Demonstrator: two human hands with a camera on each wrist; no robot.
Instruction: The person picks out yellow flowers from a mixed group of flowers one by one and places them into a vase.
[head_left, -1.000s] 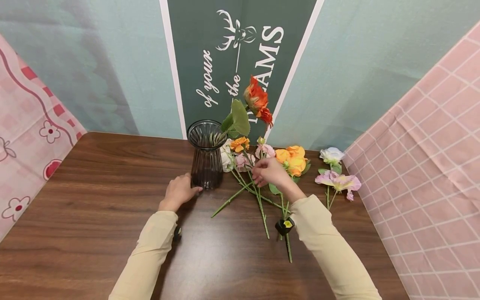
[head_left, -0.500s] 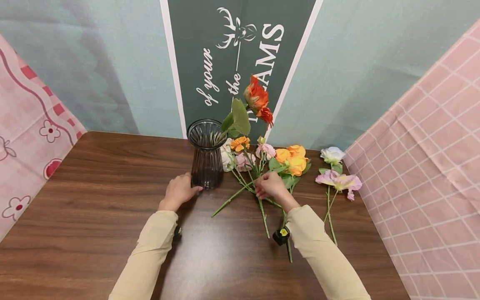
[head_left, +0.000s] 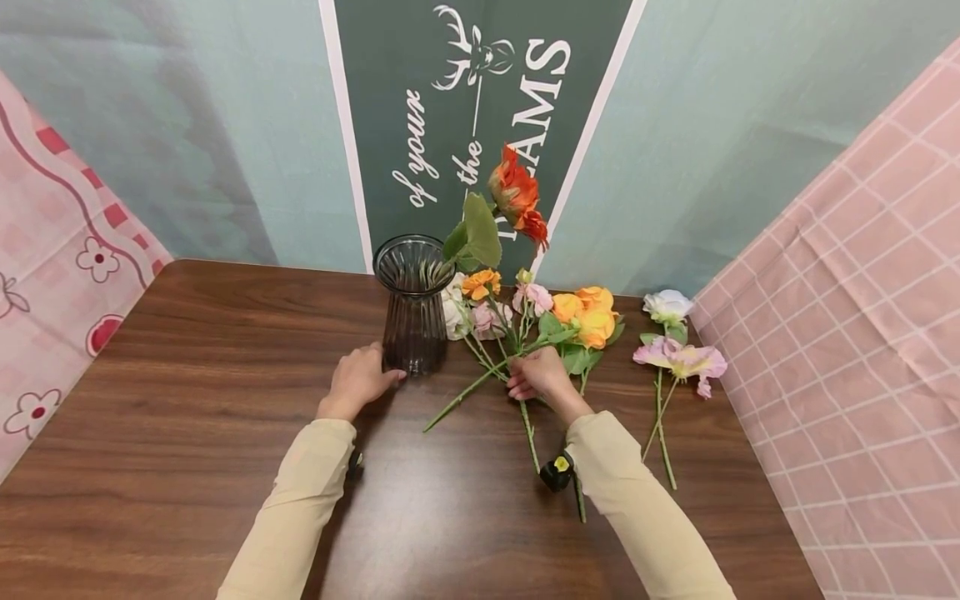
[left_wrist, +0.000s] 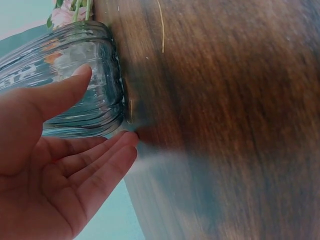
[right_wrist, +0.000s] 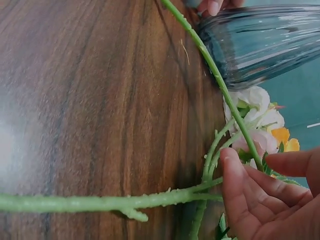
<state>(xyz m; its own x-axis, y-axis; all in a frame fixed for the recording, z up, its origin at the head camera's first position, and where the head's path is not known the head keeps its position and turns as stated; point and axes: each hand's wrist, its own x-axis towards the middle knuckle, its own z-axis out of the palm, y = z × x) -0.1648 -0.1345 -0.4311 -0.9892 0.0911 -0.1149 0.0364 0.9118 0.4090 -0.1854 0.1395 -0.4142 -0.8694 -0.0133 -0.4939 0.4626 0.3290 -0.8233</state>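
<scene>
A dark, ribbed glass vase (head_left: 415, 333) stands upright near the table's back edge. Out of its mouth leans an orange-red flower (head_left: 515, 187) with a broad green leaf (head_left: 480, 229). My left hand (head_left: 360, 379) is at the vase's base, its thumb against or very near the glass and its fingers extended in the left wrist view. My right hand (head_left: 538, 375) is low over crossed flower stems. Its thumb and forefinger pinch a thin green flower stem (right_wrist: 218, 75) in the right wrist view; which bloom it belongs to is hard to tell.
Right of the vase lie white flowers (head_left: 453, 310), pink flowers (head_left: 532, 298), a small orange flower (head_left: 481, 284) and yellow-orange flowers (head_left: 588, 317). Farther right are a white flower (head_left: 667, 306) and a lilac flower (head_left: 682, 358). A fabric backdrop (head_left: 285, 125) borders the wooden table (head_left: 187, 433).
My right hand has come down and toward me from beside the blooms onto the crossed stems, where it now pinches one. My left hand stays at the vase.
</scene>
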